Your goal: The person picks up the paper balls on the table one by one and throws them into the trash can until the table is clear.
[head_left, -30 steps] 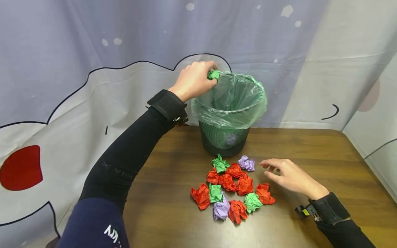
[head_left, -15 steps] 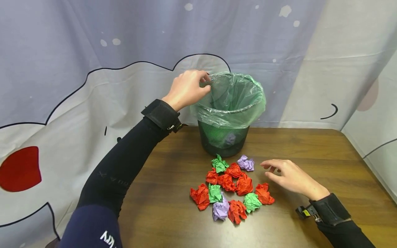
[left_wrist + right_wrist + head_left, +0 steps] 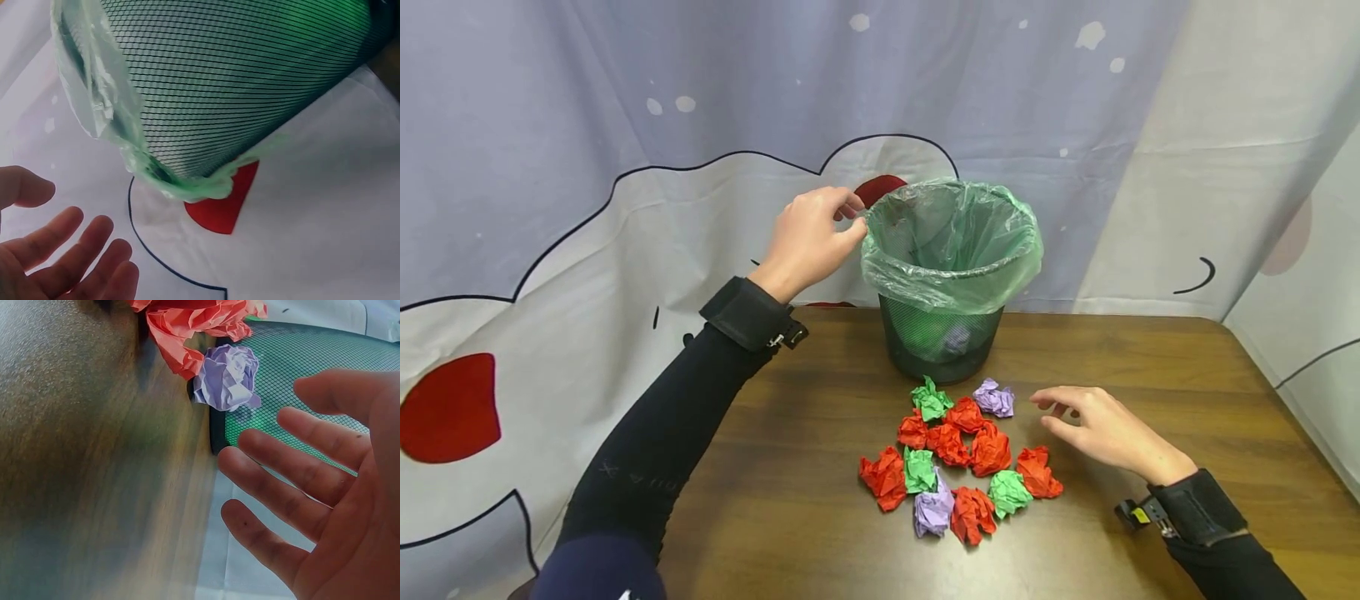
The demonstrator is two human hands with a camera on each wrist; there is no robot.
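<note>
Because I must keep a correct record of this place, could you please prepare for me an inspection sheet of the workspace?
Surface: brown wood-grain table, with glare near the front.
Job's things: seven red paper balls, three green paper balls and two purple paper balls lie before the mesh bin. It stands upright, a green liner folded over its rim; something purple shows through the mesh.
Clutter: nothing seen.
Left grip: holds nothing, beside the bin's left rim.
Right grip: holds nothing, nearest the rear purple ball.
Cables: nothing seen.
Surroundings: patterned cloth behind the table and along its right side.
</note>
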